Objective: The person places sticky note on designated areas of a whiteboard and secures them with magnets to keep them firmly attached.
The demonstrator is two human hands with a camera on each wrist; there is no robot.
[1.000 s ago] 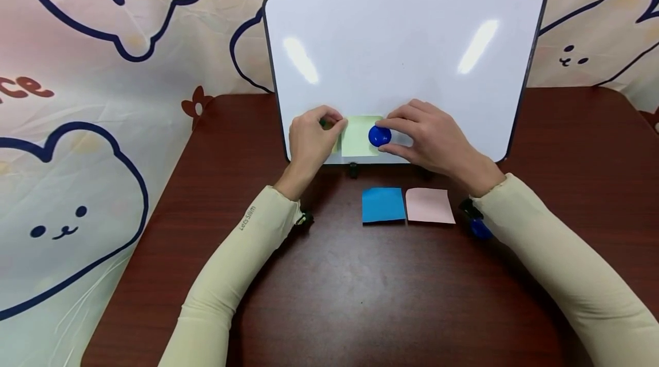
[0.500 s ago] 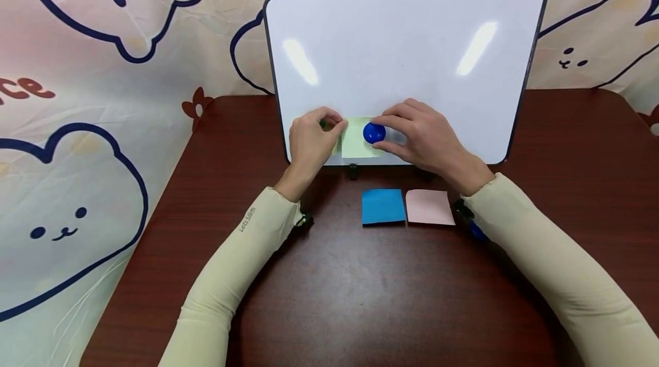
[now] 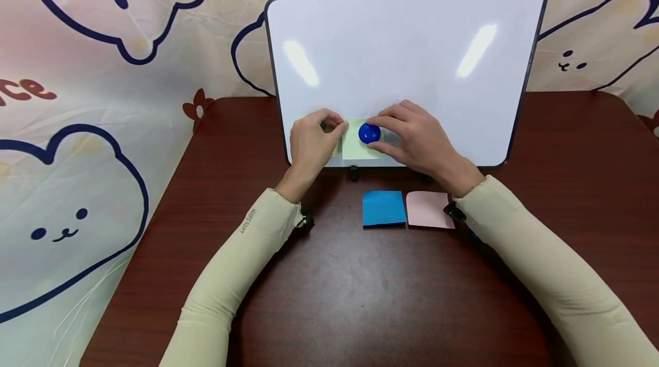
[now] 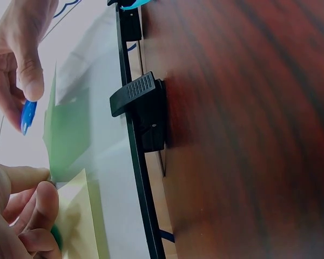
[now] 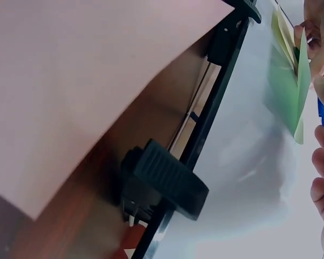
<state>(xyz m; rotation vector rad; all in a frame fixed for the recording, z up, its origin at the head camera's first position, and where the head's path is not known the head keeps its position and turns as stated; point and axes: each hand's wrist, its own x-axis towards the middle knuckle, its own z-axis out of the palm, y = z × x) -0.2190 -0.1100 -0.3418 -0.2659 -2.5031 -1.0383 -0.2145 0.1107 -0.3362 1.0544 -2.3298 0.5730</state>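
Note:
My left hand (image 3: pixel 311 141) pinches the left edge of a pale green sticky note (image 3: pixel 354 148) at the lower part of the whiteboard (image 3: pixel 401 58). In the left wrist view the note stands partly off the board. Thumb and fingers of my right hand (image 3: pixel 424 141) grip a round blue magnet (image 3: pixel 369 133) in front of that note; a gap shows between them in the left wrist view. Behind my left fingers sits a yellow sticky note (image 4: pixel 78 216) with a green magnet (image 4: pixel 56 236), mostly hidden by the hand.
On the brown table (image 3: pixel 329 310) before the board lie a blue sticky note (image 3: pixel 383 207) and a pink one (image 3: pixel 428 209), side by side. Black clips (image 4: pixel 143 108) grip the board's lower edge. A patterned cloth (image 3: pixel 77 184) hangs behind and at left.
My right hand has moved a little left with the blue magnet, further over the green note. My left hand keeps its pinch in the same place.

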